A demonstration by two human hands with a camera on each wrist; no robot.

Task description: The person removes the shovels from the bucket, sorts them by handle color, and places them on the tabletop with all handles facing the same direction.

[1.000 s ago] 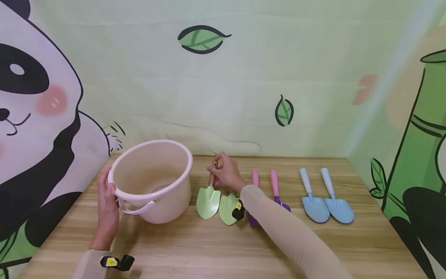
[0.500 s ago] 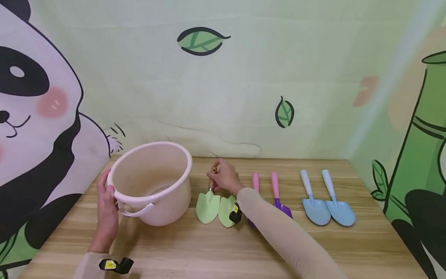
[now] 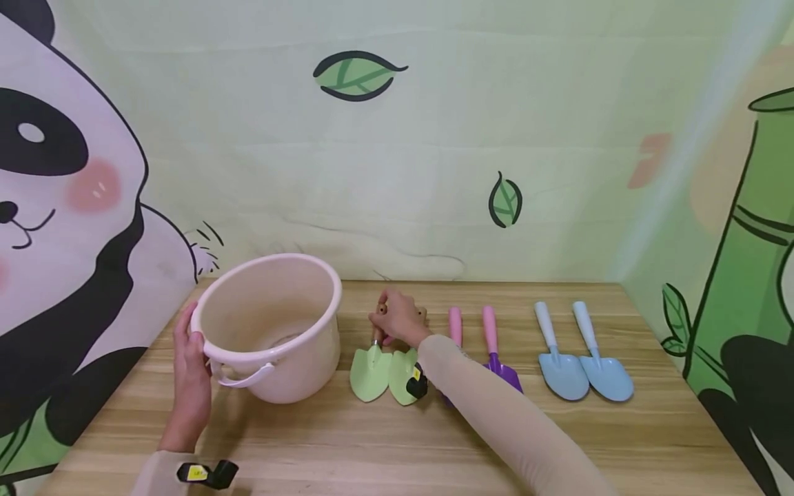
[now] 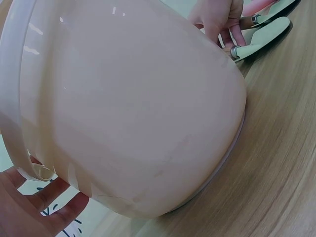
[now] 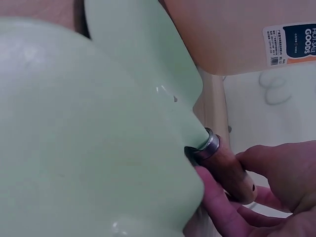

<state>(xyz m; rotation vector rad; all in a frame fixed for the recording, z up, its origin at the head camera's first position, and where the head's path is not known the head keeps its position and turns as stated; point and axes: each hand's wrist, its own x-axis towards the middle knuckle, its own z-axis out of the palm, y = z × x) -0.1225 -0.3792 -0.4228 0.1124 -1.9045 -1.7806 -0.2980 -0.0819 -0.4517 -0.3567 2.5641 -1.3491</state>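
Note:
In the head view my left hand (image 3: 192, 386) rests on the left side of a pale pink bucket (image 3: 310, 372). Its fingers (image 4: 69, 210) lie against the outside near the rim in the left wrist view. To the right of the bucket, my right hand (image 3: 400, 318) pinches the wooden handle of a light green trowel (image 3: 370, 375). That handle (image 5: 232, 173) sits between thumb and fingers in the right wrist view. A second green trowel (image 3: 403, 375) lies beside it, partly hidden by my wrist and its camera.
Two trowels with pink handles (image 3: 490, 327) and purple blades (image 3: 505, 375) lie right of the green pair, partly behind my right forearm. Further right are two blue trowels (image 3: 563, 375). Behind the wooden table (image 3: 347, 448) stands a printed wall (image 3: 422, 151).
The held green trowel's handle and my right hand have come down and slightly toward me. My left hand stays on the bucket.

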